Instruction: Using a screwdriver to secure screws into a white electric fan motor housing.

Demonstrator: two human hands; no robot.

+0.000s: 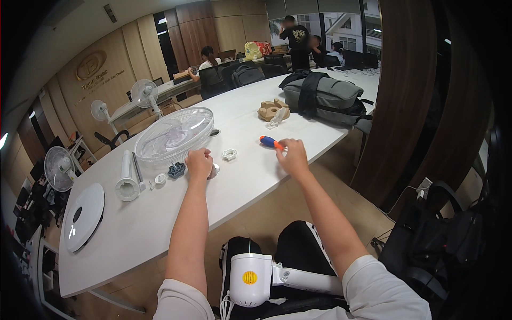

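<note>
My right hand has its thumb and fingers pinched at the orange end of a blue-and-orange screwdriver on the white table. My left hand is low over the tabletop with bent fingers; what is in them, if anything, is hidden. A shiny round piece shows beside that wrist, partly covered. Left of the hand lies a dark grey star-shaped knob, and to its right a white ring-shaped part. On my lap rests a white fan motor housing with a thin shaft pointing up and a neck to the right.
A fan cage with blades, a white tube and a round white base occupy the table's left. Farther back are a cardboard-coloured moulded piece and a grey backpack. Assembled fans and several people are beyond.
</note>
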